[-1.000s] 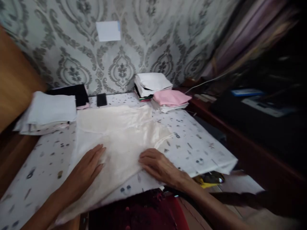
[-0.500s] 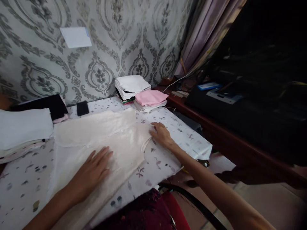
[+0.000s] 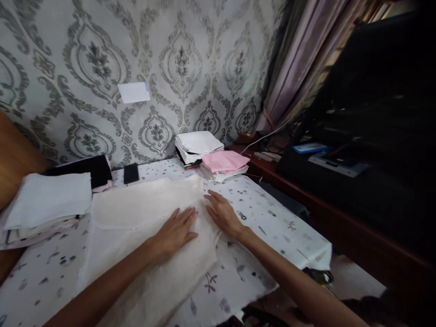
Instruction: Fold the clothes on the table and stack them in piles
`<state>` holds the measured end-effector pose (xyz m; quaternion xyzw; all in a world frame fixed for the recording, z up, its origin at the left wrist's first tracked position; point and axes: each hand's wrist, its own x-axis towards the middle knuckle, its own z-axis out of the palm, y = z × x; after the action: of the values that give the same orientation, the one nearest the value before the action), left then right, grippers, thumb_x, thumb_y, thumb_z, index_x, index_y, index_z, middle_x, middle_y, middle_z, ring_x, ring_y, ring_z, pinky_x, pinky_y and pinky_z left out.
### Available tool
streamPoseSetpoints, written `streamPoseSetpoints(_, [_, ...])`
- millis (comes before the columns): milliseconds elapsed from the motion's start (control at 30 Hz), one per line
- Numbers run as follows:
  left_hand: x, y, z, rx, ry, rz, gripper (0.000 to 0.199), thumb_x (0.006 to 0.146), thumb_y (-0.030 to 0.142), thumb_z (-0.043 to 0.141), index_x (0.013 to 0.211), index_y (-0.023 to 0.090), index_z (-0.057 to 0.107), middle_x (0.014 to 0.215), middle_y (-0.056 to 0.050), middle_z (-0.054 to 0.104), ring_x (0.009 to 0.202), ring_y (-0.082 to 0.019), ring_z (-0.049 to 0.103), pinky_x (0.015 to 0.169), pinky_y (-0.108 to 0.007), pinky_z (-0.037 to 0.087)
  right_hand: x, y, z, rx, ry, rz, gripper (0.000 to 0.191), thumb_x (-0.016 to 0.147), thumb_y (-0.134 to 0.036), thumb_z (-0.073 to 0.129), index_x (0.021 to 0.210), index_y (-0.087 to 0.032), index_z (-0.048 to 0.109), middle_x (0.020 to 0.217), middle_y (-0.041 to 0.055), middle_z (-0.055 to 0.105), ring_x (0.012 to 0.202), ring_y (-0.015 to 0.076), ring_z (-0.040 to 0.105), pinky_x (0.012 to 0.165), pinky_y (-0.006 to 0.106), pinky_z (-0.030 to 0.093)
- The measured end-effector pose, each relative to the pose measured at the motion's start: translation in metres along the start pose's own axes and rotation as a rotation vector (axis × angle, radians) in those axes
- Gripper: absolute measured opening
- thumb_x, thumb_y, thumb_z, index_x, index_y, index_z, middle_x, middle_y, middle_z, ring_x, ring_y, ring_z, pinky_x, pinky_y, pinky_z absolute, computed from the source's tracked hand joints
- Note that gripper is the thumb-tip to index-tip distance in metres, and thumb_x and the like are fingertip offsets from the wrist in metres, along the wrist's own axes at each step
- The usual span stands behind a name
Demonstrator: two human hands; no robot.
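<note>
A large cream-white cloth [image 3: 136,204] lies spread on a table covered with a patterned white sheet [image 3: 265,254]. My left hand [image 3: 177,231] rests flat on the middle of the cloth, fingers spread. At the cloth's right edge is my right hand [image 3: 221,213], its fingers apart and palm down, touching the fabric near its upper right corner. Neither hand grips anything. The cloth's lower part runs beneath my left forearm.
Folded white cloths [image 3: 51,200] are stacked at the left, beside a black folded cloth [image 3: 81,170] and a phone [image 3: 131,173]. Behind stand a white stack [image 3: 199,143] and a pink-topped stack [image 3: 225,162]. A dark red wooden ledge [image 3: 340,213] runs along the right.
My left hand has slid right across the cloth, closer to my right hand. My right hand's fingers have spread at the edge. The view has tilted up and shifted left.
</note>
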<state>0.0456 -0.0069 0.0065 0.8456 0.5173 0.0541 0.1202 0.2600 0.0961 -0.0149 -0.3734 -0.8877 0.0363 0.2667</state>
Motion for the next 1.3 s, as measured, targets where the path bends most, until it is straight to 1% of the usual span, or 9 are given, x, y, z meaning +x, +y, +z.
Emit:
streamPoseSetpoints(100, [0.004, -0.022, -0.001, 0.005, 0.049, -0.095, 0.068, 0.1, 0.058, 0.018, 0.154, 0.016, 0.023, 0.163, -0.014, 0.022, 0.152, -0.023, 0.015, 0.123, -0.048, 0.011, 0.033, -0.021, 0.025, 0.06, -0.06, -0.115, 0.042, 0.096, -0.023, 0.042, 0.136, -0.013, 0.052, 0.148, 0.0191, 0.047, 0.139, 0.0262, 0.043, 0.11, 0.047, 0.041])
streamPoseSetpoints(233, [-0.007, -0.072, -0.009, 0.007, 0.096, -0.359, 0.068, 0.1, 0.056, 0.02, 0.154, 0.014, 0.024, 0.163, -0.016, 0.02, 0.151, -0.026, 0.016, 0.121, -0.051, 0.015, 0.073, -0.033, 0.054, 0.003, -0.196, -0.096, 0.046, 0.099, -0.028, 0.04, 0.139, -0.006, 0.048, 0.152, 0.023, 0.041, 0.143, 0.0285, 0.036, 0.114, 0.048, 0.034])
streamPoseSetpoints(433, [-0.077, -0.171, -0.024, 0.118, 0.134, -0.757, 0.068, 0.099, 0.054, 0.021, 0.152, 0.013, 0.028, 0.163, -0.015, 0.021, 0.151, -0.027, 0.016, 0.12, -0.052, 0.017, 0.089, -0.014, 0.074, -0.146, -0.232, 0.011, 0.05, 0.1, -0.04, 0.04, 0.14, -0.01, 0.048, 0.15, 0.0227, 0.043, 0.143, 0.0305, 0.036, 0.114, 0.052, 0.03])
streamPoseSetpoints(533, [-0.113, -0.206, -0.03, 0.2, 0.151, -0.877, 0.064, 0.099, 0.049, 0.021, 0.151, 0.012, 0.03, 0.161, -0.016, 0.025, 0.15, -0.027, 0.02, 0.119, -0.05, 0.021, 0.088, -0.008, 0.077, -0.174, -0.228, 0.025, 0.052, 0.1, -0.041, 0.039, 0.14, -0.009, 0.047, 0.151, 0.0227, 0.042, 0.143, 0.0316, 0.035, 0.115, 0.052, 0.029])
streamPoseSetpoints(700, [-0.127, -0.22, -0.036, 0.232, 0.163, -0.889, 0.061, 0.099, 0.043, 0.023, 0.148, 0.008, 0.034, 0.16, -0.02, 0.028, 0.149, -0.029, 0.024, 0.117, -0.053, 0.024, 0.095, -0.014, 0.075, -0.135, -0.271, 0.006, 0.049, 0.1, -0.038, 0.039, 0.137, -0.008, 0.049, 0.151, 0.0238, 0.042, 0.144, 0.0331, 0.034, 0.114, 0.056, 0.03])
streamPoseSetpoints(933, [-0.11, -0.234, -0.055, 0.366, 0.14, -0.786, 0.055, 0.099, 0.036, 0.029, 0.145, 0.008, 0.037, 0.156, -0.02, 0.035, 0.146, -0.029, 0.03, 0.117, -0.053, 0.023, 0.144, -0.046, 0.099, 0.132, -0.298, -0.394, 0.041, 0.098, -0.03, 0.042, 0.135, -0.015, 0.054, 0.146, 0.0161, 0.05, 0.139, 0.0245, 0.043, 0.113, 0.044, 0.037])
streamPoseSetpoints(1100, [-0.107, -0.258, -0.073, 0.357, 0.078, -0.776, 0.051, 0.096, 0.035, 0.034, 0.14, 0.012, 0.044, 0.146, -0.018, 0.05, 0.135, -0.029, 0.046, 0.111, -0.045, 0.035, 0.193, -0.044, 0.121, 0.045, -0.36, -0.183, 0.049, 0.093, -0.011, 0.037, 0.141, -0.014, 0.049, 0.15, 0.018, 0.046, 0.138, 0.0284, 0.043, 0.109, 0.051, 0.037])
streamPoseSetpoints(1167, [-0.107, -0.264, -0.08, 0.357, 0.068, -0.773, 0.048, 0.094, 0.033, 0.039, 0.136, 0.013, 0.049, 0.141, -0.017, 0.054, 0.131, -0.029, 0.049, 0.109, -0.042, 0.037, 0.213, -0.037, 0.125, 0.043, -0.39, -0.166, 0.056, 0.088, -0.009, 0.042, 0.144, -0.013, 0.045, 0.148, 0.0185, 0.047, 0.136, 0.0306, 0.044, 0.107, 0.051, 0.039])
streamPoseSetpoints(1300, [-0.105, -0.26, -0.093, 0.358, 0.052, -0.75, 0.036, 0.087, 0.02, 0.041, 0.115, 0.014, 0.062, 0.122, -0.015, 0.064, 0.116, -0.028, 0.059, 0.098, -0.037, 0.045, 0.245, -0.028, 0.125, 0.07, -0.466, -0.178, 0.056, 0.073, -0.01, 0.061, 0.129, -0.016, 0.06, 0.123, 0.012, 0.067, 0.113, 0.027, 0.061, 0.094, 0.036, 0.047])
